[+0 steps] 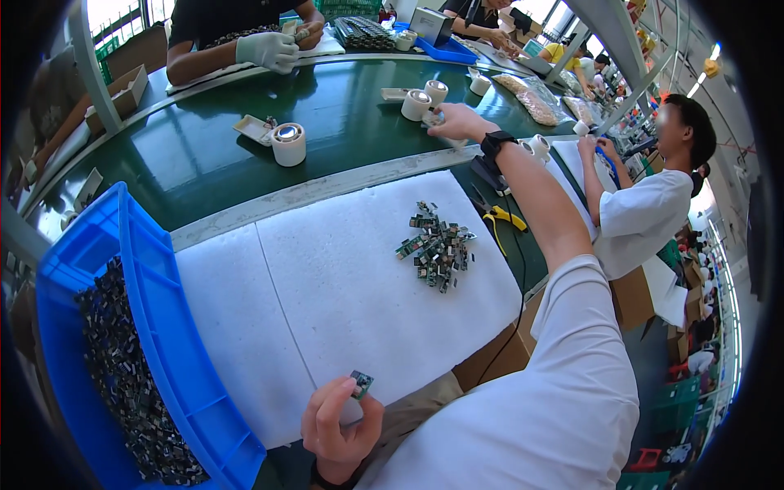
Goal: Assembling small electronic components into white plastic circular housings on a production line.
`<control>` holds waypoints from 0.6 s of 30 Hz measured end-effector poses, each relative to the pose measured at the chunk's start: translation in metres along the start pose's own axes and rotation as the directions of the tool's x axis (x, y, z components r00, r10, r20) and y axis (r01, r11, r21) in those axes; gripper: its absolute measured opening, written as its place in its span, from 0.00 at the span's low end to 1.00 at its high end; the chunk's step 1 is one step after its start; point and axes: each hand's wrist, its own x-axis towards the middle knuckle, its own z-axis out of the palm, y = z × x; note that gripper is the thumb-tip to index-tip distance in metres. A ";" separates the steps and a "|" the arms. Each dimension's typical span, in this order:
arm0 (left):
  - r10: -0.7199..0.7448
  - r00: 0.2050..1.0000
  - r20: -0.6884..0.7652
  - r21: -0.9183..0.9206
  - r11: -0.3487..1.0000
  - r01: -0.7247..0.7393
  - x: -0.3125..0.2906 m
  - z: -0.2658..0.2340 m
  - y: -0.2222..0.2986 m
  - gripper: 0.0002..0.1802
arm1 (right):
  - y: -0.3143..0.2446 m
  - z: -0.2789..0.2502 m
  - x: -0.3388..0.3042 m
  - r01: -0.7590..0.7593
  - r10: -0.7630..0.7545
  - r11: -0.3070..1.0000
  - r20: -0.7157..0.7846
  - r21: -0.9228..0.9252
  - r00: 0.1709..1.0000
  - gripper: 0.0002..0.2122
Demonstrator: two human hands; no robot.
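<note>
Low in the view, my left hand pinches a small green circuit board between thumb and fingers, just over the near edge of a white foam sheet. My right arm stretches out across the green conveyor belt. There my right hand has its fingers closed around a pale, shiny piece too blurred to name. Just left of those fingers stands a white cylindrical part, with a second white cylinder behind it. On the foam lies a loose pile of small circuit boards.
A blue bin full of small boards stands at the left. Yellow-handled pliers and a black cable lie right of the foam. Another white cylinder sits on the belt. Co-workers sit opposite and at the right; one wears a white glove.
</note>
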 end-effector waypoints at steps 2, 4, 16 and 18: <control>-0.020 1.000 0.003 0.057 0.998 0.019 0.001 -0.002 0.002 0.17 | -0.007 -0.003 -0.002 -0.016 0.016 1.000 0.020 0.009 1.000 0.31; 0.005 1.000 0.007 0.061 0.998 -0.006 0.003 -0.001 0.001 0.16 | -0.011 -0.003 -0.004 -0.047 0.047 0.999 0.036 0.001 0.998 0.32; 0.113 0.969 0.219 0.244 0.955 -0.166 0.014 0.008 0.009 0.13 | -0.037 -0.021 -0.047 0.016 -0.033 0.980 0.082 0.200 0.996 0.31; 0.131 0.926 0.355 0.270 0.933 -0.236 0.018 0.005 0.016 0.14 | -0.049 -0.035 -0.072 0.013 -0.052 0.957 0.126 0.290 0.991 0.30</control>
